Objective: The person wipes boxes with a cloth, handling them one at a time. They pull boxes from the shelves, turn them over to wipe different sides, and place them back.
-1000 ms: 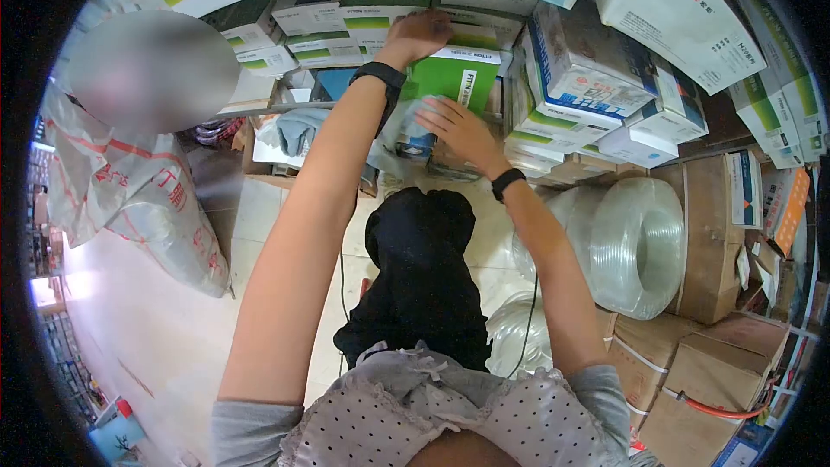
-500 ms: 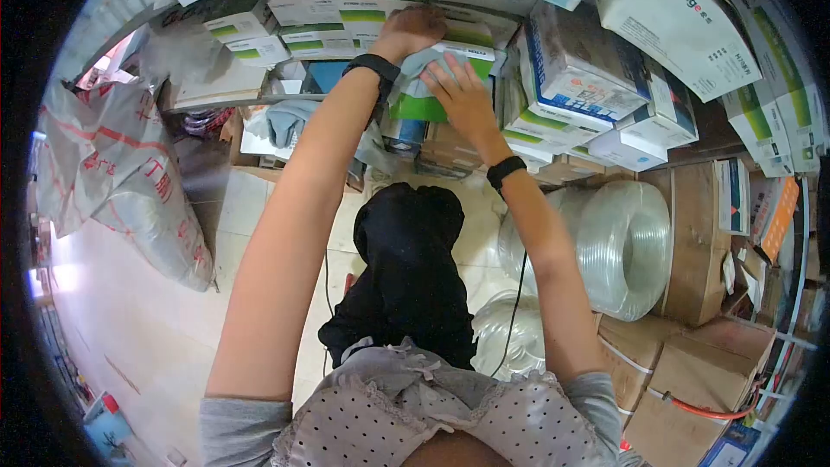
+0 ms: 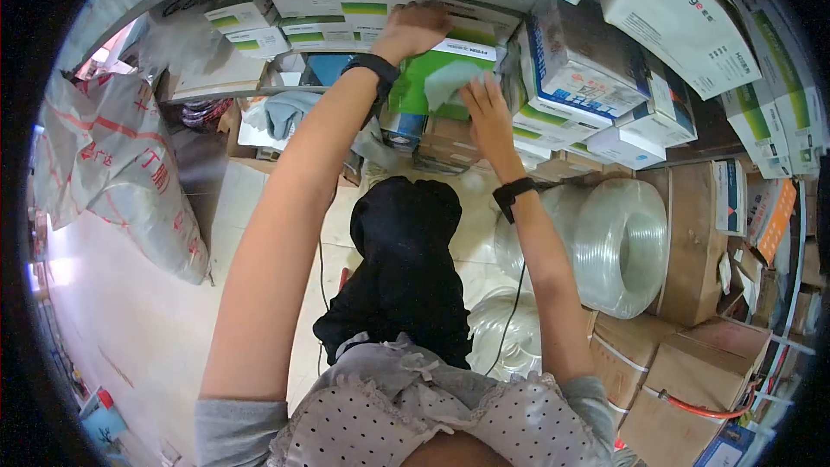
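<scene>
A green and white carton (image 3: 411,97) juts out from the shelf in front of me, its bright green face towards me. My left hand (image 3: 417,28) is closed over the carton's upper part, fingers curled and their tips partly hidden. Pinched in my right hand (image 3: 489,117) is a pale blue-grey cloth (image 3: 450,83), which hangs over the right part of the green face. Both wrists wear dark bands.
White and green cartons (image 3: 311,2) are stacked behind and left. Larger boxes (image 3: 588,56) stand at right. Coils of clear tubing (image 3: 596,246) and brown cardboard boxes (image 3: 692,380) sit lower right. A filled plastic sack (image 3: 130,173) stands on the floor at left.
My right hand has moved right and slightly down with the cloth, uncovering more of the carton's green face. My left hand has stayed nearly in place.
</scene>
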A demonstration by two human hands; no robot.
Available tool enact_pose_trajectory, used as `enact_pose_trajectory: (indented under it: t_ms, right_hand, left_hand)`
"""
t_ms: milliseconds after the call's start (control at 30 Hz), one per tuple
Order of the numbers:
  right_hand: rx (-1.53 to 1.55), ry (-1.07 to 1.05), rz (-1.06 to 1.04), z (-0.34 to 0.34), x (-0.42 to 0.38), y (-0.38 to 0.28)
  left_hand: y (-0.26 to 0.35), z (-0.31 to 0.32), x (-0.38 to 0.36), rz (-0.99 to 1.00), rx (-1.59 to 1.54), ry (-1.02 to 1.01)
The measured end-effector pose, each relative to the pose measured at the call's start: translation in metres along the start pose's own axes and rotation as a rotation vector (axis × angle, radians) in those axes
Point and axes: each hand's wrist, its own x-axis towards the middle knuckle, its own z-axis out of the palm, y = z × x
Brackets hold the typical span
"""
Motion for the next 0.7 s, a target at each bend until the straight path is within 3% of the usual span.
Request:
enact_pose_trajectory:
  t_ms: [100,200,300,567,700]
  right_hand:
    - [0.019,0.176,0.027,-0.022,0.031,-0.013]
    - [0.06,0.218,0.132,-0.041,0.053,-0.026]
    - [0.207,0.247,0.184,-0.044,0.062,-0.021]
    - [0.44,0.126,0.334,-0.052,0.085,-0.005]
    - [0.453,0.204,0.335,-0.043,0.083,-0.004]
  left_hand:
    - [0.002,0.006,-0.016,0.016,-0.07,0.193]
    - [-0.003,0.024,-0.025,0.127,0.025,0.552]
    - [-0.001,0.022,-0.024,0.016,0.062,0.364]
    - [0.005,0.013,-0.043,0.069,-0.01,0.409]
    - [-0.003,0.0,-0.064,0.288,0.124,0.27]
